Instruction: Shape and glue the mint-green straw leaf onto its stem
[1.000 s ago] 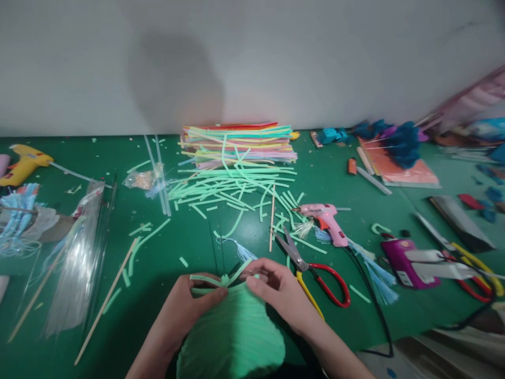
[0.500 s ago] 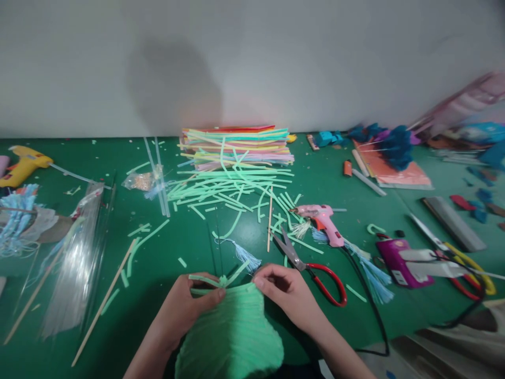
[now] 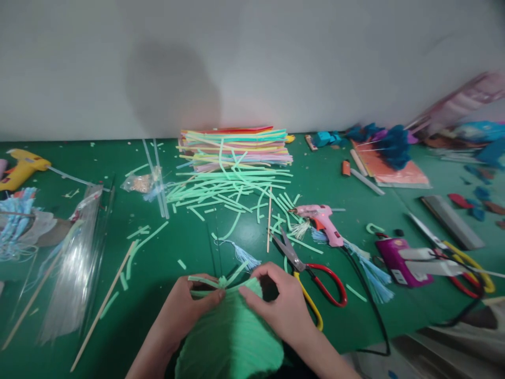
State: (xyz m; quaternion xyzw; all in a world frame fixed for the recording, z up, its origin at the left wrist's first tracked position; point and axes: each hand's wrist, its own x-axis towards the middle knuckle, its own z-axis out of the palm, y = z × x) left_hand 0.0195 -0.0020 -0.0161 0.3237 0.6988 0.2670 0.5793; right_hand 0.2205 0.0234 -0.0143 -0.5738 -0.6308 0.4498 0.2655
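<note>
A light-green ribbed piece (image 3: pixel 232 337), made of rows like pipe cleaners, lies close to my body with its narrow edge up. My left hand (image 3: pixel 195 302) is closed on its upper left edge, pinching by a small knotted tuft (image 3: pixel 223 281) where loose green ends stick out. At the upper right edge my right hand (image 3: pixel 282 300) has its thumb on the near side and its fingers bent behind, gripping the piece. Just beyond the hands lies a pale blue tassel (image 3: pixel 245 255). Scissors (image 3: pixel 296 262) with one red and one yellow handle lie beside my right hand.
Loose green pipe cleaners (image 3: pixel 221 185) spread before a multicoloured bundle (image 3: pixel 232 145) by the wall. A pink glue gun (image 3: pixel 321 218) with a black cord lies right of centre. Wooden sticks (image 3: pixel 103 305), clear plastic sleeves (image 3: pixel 73 284) and a yellow glue gun (image 3: pixel 23 167) are at left.
My right hand has slid left along the top edge, its thumb now further in on the green piece. The scissors' yellow handle has come into sight. My left hand stays in place.
</note>
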